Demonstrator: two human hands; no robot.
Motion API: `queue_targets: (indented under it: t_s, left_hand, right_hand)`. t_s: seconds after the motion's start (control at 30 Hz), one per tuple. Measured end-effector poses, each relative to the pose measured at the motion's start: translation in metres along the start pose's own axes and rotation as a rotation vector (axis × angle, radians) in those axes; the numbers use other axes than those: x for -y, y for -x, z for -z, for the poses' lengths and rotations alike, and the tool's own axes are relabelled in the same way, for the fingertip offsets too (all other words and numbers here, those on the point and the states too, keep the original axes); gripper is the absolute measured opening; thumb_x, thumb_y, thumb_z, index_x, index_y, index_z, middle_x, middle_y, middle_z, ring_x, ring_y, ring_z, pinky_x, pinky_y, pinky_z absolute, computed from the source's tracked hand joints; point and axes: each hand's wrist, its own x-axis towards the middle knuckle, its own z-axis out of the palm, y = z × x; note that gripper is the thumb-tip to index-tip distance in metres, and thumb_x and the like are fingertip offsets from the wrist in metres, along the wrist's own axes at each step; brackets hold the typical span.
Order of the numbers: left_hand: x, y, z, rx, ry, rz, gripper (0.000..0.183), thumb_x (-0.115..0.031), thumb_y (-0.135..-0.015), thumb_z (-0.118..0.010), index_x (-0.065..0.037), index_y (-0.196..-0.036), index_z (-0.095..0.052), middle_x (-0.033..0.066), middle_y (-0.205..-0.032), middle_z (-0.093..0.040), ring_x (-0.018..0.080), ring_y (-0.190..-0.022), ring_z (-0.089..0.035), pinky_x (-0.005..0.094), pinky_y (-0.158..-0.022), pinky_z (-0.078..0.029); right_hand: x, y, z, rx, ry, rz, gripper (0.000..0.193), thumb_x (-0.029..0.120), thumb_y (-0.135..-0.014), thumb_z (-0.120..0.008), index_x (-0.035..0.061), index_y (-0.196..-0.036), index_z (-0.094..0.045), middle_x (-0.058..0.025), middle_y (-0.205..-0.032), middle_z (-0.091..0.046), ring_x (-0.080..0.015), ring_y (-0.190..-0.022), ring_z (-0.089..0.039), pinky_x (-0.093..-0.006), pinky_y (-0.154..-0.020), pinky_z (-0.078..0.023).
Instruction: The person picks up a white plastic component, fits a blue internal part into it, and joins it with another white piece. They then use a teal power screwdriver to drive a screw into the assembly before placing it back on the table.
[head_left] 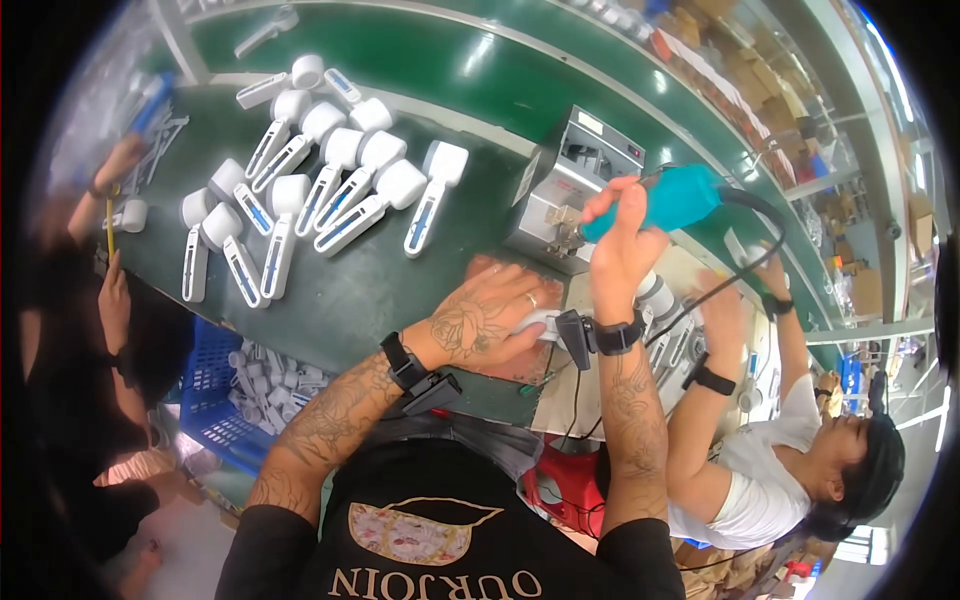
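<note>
My right hand (628,235) is wrapped around a teal electric screwdriver (682,197) with a black cord. Its tip points left, close to the front of a grey screw feeder (548,222). My left hand (488,318) is closed over a white handheld part (541,324) on a reddish-brown pad (490,364); most of that part is hidden beneath the palm and fingers. On the green table to the left lie several white round-headed devices (430,200), their long handles showing blue strips.
Below the table's left edge stands a blue basket (205,395) of small white parts. At the right, a person in a white shirt (755,480) works among more white devices. Another person's hands (118,295) are at the far left. The screwdriver's cord (745,275) loops down beside my right wrist.
</note>
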Motion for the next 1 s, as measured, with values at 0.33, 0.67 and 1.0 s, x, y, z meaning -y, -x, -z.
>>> queue_targets:
  t_s: [0.33,0.67,1.0]
  left_hand:
    - [0.008,0.002,-0.004,-0.054,-0.063,-0.042,0.051,-0.027,-0.09,-0.064,-0.003,-0.134,-0.056,0.0165,-0.12,-0.06,0.036,-0.112,-0.055,0.0472,-0.099,-0.044]
    - [0.005,-0.003,0.001,0.097,0.026,-0.006,0.047,-0.029,-0.093,-0.064,-0.006,-0.133,-0.055,0.0141,-0.124,-0.056,0.0357,-0.116,-0.051,0.0479,-0.102,-0.04]
    - [0.006,0.0,-0.007,0.055,-0.051,-0.028,0.054,-0.027,-0.091,-0.065,-0.003,-0.138,-0.053,0.0143,-0.124,-0.057,0.0333,-0.117,-0.052,0.0459,-0.102,-0.041]
  right_hand:
    - [0.033,0.034,0.017,0.004,-0.08,-0.141,0.04,0.038,-0.105,-0.053,-0.0016,-0.103,-0.057,-0.0077,-0.072,-0.053,-0.0183,-0.062,-0.054,-0.0319,-0.059,-0.046]
    - [0.037,0.088,0.048,0.015,-0.146,-0.12,0.062,0.058,-0.094,-0.063,-0.0022,-0.108,-0.054,-0.0077,-0.069,-0.052,-0.0199,-0.061,-0.053,-0.0341,-0.059,-0.044]
    - [0.024,0.096,0.045,0.035,-0.213,-0.171,0.051,0.049,-0.095,-0.066,-0.0005,-0.102,-0.053,-0.0083,-0.068,-0.052,-0.0213,-0.061,-0.053,-0.0358,-0.057,-0.044]
